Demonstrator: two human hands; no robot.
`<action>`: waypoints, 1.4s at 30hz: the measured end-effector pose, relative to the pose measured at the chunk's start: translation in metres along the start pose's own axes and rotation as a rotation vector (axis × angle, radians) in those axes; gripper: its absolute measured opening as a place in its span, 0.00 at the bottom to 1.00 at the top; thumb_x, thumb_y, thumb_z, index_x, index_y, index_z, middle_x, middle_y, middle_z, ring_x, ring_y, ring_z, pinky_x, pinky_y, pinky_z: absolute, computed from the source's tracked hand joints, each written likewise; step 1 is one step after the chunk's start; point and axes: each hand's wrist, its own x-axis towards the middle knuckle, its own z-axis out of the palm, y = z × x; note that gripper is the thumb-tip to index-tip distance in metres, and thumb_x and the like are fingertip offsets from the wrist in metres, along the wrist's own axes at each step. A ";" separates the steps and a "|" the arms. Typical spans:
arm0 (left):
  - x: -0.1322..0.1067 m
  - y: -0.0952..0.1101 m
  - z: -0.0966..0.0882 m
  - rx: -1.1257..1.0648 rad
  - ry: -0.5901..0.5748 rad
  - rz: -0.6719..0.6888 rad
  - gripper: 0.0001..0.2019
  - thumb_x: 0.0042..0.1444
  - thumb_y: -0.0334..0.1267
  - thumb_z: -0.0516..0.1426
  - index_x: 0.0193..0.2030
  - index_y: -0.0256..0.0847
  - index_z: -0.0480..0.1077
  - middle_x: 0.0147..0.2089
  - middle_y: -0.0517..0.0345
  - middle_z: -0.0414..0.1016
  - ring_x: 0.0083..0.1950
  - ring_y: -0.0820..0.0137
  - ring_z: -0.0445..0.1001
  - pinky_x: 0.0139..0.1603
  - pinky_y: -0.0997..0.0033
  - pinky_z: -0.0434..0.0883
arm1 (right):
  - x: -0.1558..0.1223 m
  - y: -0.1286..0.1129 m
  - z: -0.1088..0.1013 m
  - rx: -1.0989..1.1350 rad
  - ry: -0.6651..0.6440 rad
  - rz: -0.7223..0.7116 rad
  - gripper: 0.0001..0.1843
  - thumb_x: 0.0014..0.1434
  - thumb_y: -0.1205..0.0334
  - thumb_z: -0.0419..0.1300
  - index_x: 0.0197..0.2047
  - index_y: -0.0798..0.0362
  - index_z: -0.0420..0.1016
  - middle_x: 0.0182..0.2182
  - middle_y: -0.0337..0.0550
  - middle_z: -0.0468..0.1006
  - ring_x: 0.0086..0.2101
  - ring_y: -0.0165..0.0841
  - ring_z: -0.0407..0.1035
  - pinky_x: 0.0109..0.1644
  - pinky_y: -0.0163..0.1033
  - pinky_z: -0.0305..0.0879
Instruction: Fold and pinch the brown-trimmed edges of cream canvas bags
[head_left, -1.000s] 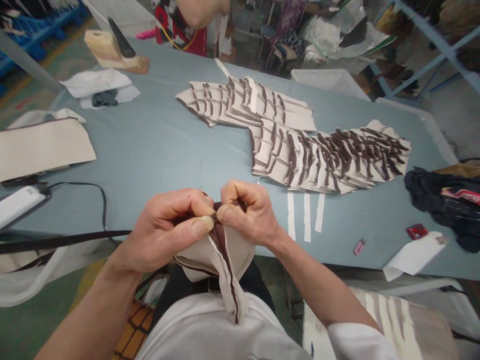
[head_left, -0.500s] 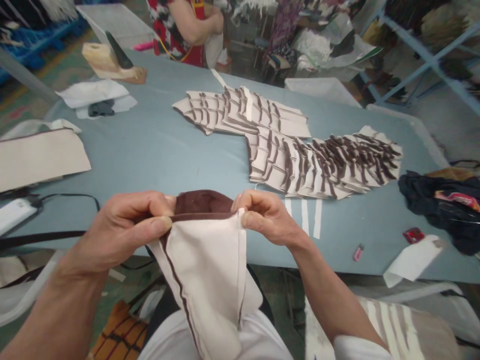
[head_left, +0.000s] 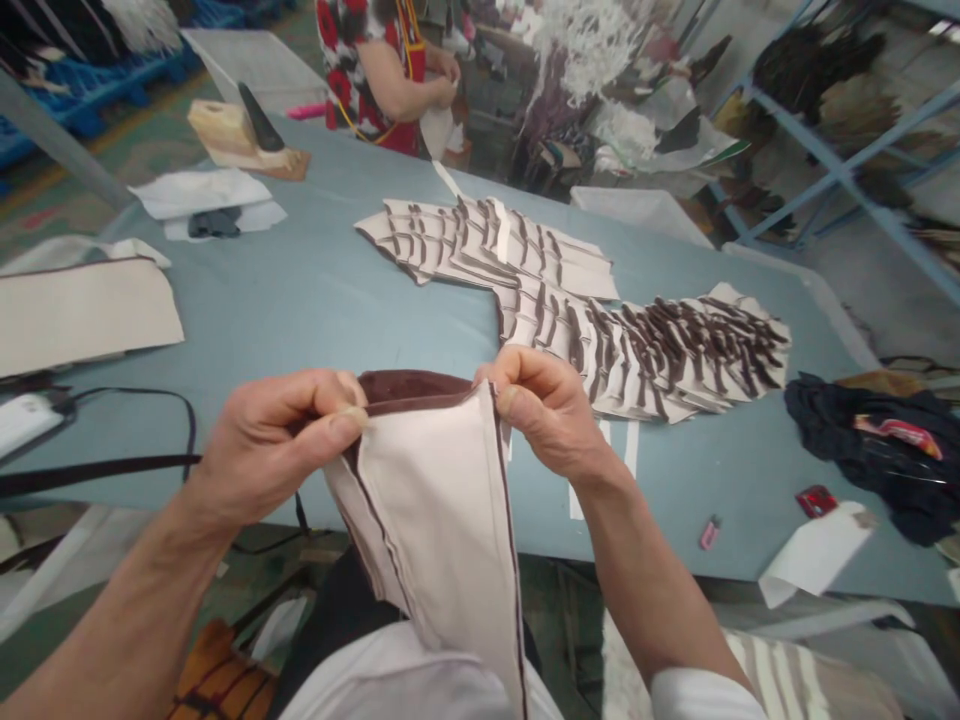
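Observation:
Between my hands hangs a sewn fabric piece (head_left: 435,480), cream outside with a dark brown inner face and dark seam edges. My left hand (head_left: 292,440) pinches its upper left edge between thumb and fingers. The upper right corner, at a seam, is pinched in my right hand (head_left: 536,405). The top edge is stretched between them as an opening showing the brown lining, and the lower part drapes down towards my lap. Beyond my hands, overlapping rows of similar cream and brown pieces (head_left: 675,350) lie on the blue-grey table (head_left: 270,310).
At the left lie a flat cream panel (head_left: 82,315) and a black strap (head_left: 97,475). A wooden block with a dark cone (head_left: 259,120) stands at the far left. Dark cloth (head_left: 862,440), a pink lighter (head_left: 709,532) and white paper (head_left: 814,555) are at the right. Another person (head_left: 390,80) works across the table.
Both hands have raised the fabric piece slightly and moved it a little right. Its right side has turned, showing more of the dark seam edge. The head view has shifted.

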 end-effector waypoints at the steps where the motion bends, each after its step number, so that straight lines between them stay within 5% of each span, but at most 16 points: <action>1: -0.001 -0.002 -0.004 0.032 -0.030 -0.026 0.18 0.69 0.40 0.63 0.26 0.40 0.68 0.27 0.61 0.70 0.30 0.71 0.69 0.31 0.72 0.67 | 0.000 -0.001 -0.001 -0.019 -0.002 0.010 0.30 0.57 0.35 0.72 0.28 0.51 0.68 0.23 0.33 0.66 0.24 0.26 0.58 0.27 0.33 0.56; 9: 0.004 -0.010 -0.014 0.119 -0.326 -0.211 0.14 0.65 0.49 0.65 0.38 0.40 0.76 0.41 0.54 0.80 0.43 0.65 0.76 0.46 0.70 0.73 | 0.003 -0.006 0.001 -0.215 -0.095 0.025 0.29 0.61 0.34 0.69 0.30 0.52 0.69 0.25 0.34 0.69 0.26 0.26 0.59 0.30 0.34 0.57; 12: 0.011 -0.008 0.001 0.064 -0.290 -0.242 0.18 0.59 0.53 0.68 0.37 0.39 0.75 0.37 0.58 0.78 0.39 0.67 0.73 0.42 0.72 0.71 | 0.005 -0.005 0.004 -0.275 -0.116 0.011 0.27 0.63 0.37 0.68 0.30 0.52 0.69 0.25 0.35 0.69 0.26 0.27 0.60 0.31 0.35 0.58; 16: 0.018 -0.003 0.021 0.049 -0.184 -0.289 0.12 0.55 0.42 0.68 0.31 0.39 0.73 0.31 0.62 0.72 0.33 0.72 0.67 0.35 0.74 0.66 | 0.006 -0.002 0.004 -0.374 -0.147 -0.040 0.22 0.65 0.46 0.69 0.30 0.52 0.70 0.26 0.34 0.71 0.27 0.27 0.60 0.33 0.35 0.59; 20: 0.021 -0.001 0.029 0.017 -0.197 -0.344 0.08 0.55 0.38 0.66 0.30 0.38 0.73 0.28 0.63 0.71 0.30 0.74 0.66 0.32 0.75 0.64 | 0.003 0.006 0.002 -0.409 -0.155 -0.036 0.17 0.66 0.52 0.67 0.31 0.52 0.70 0.27 0.34 0.71 0.28 0.27 0.61 0.33 0.35 0.58; 36: 0.022 0.003 0.028 0.082 -0.339 -0.487 0.12 0.60 0.43 0.64 0.32 0.36 0.79 0.26 0.63 0.75 0.27 0.74 0.67 0.28 0.77 0.64 | -0.006 0.031 0.004 -0.217 -0.086 0.073 0.20 0.62 0.46 0.71 0.37 0.50 0.69 0.30 0.34 0.71 0.30 0.28 0.64 0.34 0.35 0.64; 42: 0.008 0.002 0.029 0.329 -0.305 -0.313 0.10 0.65 0.40 0.60 0.34 0.38 0.77 0.29 0.63 0.78 0.29 0.74 0.72 0.32 0.76 0.66 | -0.010 0.035 0.008 -0.207 -0.093 0.055 0.14 0.68 0.51 0.65 0.38 0.51 0.69 0.32 0.35 0.71 0.31 0.28 0.64 0.37 0.35 0.64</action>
